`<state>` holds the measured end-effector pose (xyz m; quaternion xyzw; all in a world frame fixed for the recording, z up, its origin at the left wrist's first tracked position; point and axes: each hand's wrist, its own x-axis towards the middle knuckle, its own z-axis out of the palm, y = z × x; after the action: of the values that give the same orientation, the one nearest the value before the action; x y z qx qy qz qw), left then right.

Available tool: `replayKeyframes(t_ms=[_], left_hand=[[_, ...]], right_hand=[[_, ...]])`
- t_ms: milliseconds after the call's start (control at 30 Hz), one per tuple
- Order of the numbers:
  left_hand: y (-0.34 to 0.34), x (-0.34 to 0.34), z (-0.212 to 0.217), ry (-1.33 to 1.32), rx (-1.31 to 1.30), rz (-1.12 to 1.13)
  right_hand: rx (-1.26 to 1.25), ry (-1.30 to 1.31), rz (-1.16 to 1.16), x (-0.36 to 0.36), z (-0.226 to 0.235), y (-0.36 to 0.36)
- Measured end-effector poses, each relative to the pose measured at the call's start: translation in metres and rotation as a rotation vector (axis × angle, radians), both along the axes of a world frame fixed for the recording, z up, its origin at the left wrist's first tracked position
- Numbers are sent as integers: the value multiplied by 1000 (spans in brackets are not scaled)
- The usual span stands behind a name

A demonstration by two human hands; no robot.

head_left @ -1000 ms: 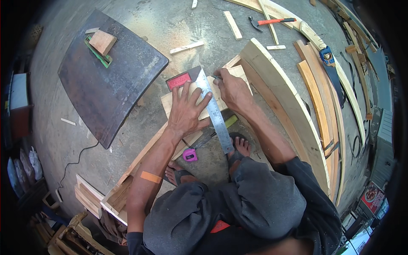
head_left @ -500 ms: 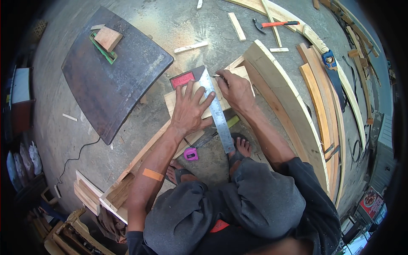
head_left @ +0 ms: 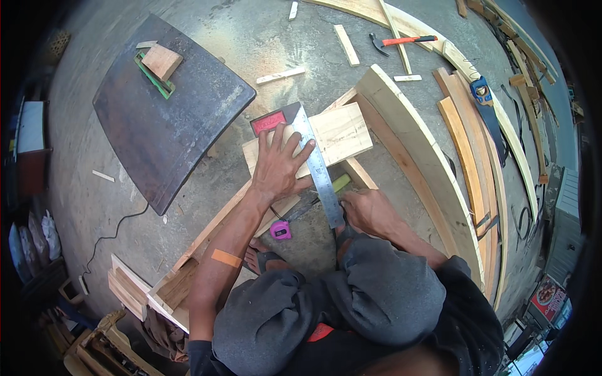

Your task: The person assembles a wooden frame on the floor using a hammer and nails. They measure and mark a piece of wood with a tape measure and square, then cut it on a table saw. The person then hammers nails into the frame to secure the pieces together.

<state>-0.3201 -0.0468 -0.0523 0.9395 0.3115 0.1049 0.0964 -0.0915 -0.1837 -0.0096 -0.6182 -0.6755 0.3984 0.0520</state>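
My left hand (head_left: 276,161) has its fingers spread over a metal try square (head_left: 318,168), pressing it onto a pale wooden board (head_left: 342,131). The square's red-marked stock (head_left: 268,121) lies at the board's far edge, and its long blade crosses the board toward my feet. My right hand (head_left: 369,212) is closed beside the near end of the blade, off the board; anything inside its fingers is hidden. Beneath the board shows a yellow-green handle (head_left: 342,182). Near my foot lies a pink tape measure (head_left: 280,230).
A curved wooden frame (head_left: 414,150) surrounds my right side. Long planks (head_left: 467,147), a blue-handled saw (head_left: 481,91) and an orange-handled hammer (head_left: 401,41) lie beyond. At left, a dark metal panel (head_left: 182,94) carries a wood block (head_left: 162,62). Wood offcuts (head_left: 280,76) dot the concrete floor.
My right hand has moved from the board's far right part down toward my knees, beside the blade's near end. My left hand stays on the square.
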Motion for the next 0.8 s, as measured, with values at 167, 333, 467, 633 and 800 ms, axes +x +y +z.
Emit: replayKeyframes(t_ms=[167,333,467,633,800], left_hand=[[1,4,-2,-43,-10,-14],[-13,4,-11,-9,-4,73],[-19,-6,2,128,-56,292],[-19,-23,32,163,-165,216],[-68,-102,87,261,-251,173]], right_hand=[[-214,372,-489,-9,-27,-31],[-349,628,-595,-15,-45,-6],[-245,824,-852,21,-11,-10],[-166,676,-920,87,-15,-65],[-260,627,-938,135,-31,-133]])
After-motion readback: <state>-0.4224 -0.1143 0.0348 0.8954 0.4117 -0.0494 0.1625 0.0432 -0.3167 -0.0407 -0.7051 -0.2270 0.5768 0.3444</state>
